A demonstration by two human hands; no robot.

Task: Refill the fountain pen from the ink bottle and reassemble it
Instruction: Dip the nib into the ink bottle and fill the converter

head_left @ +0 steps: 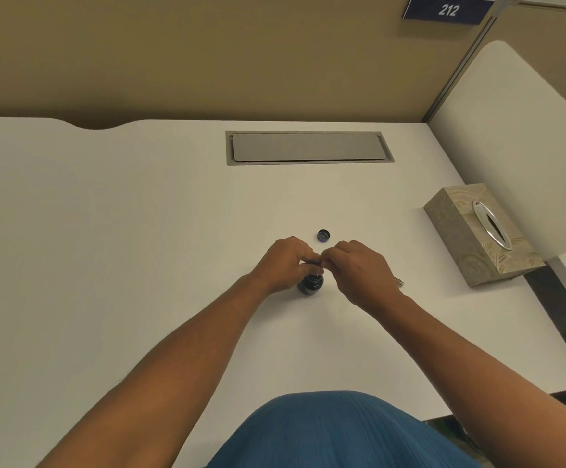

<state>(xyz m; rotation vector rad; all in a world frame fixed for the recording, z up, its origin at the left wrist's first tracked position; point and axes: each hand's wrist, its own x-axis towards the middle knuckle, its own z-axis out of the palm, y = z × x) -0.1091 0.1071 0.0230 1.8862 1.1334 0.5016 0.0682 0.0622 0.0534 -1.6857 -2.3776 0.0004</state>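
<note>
A small dark ink bottle (310,285) stands open on the white desk (139,231). Its loose cap (323,236) lies a little behind it. My left hand (283,266) and my right hand (359,270) meet fingertip to fingertip just above the bottle's mouth. Both pinch a thin dark pen part (312,264) that points down into the bottle; fingers hide most of it. A silvery pen piece (399,282) peeks out on the desk behind my right hand.
A patterned tissue box (477,234) stands at the right, near a white side partition (517,146). A grey cable hatch (308,147) is set into the desk further back. The desk's right edge drops off beyond the box.
</note>
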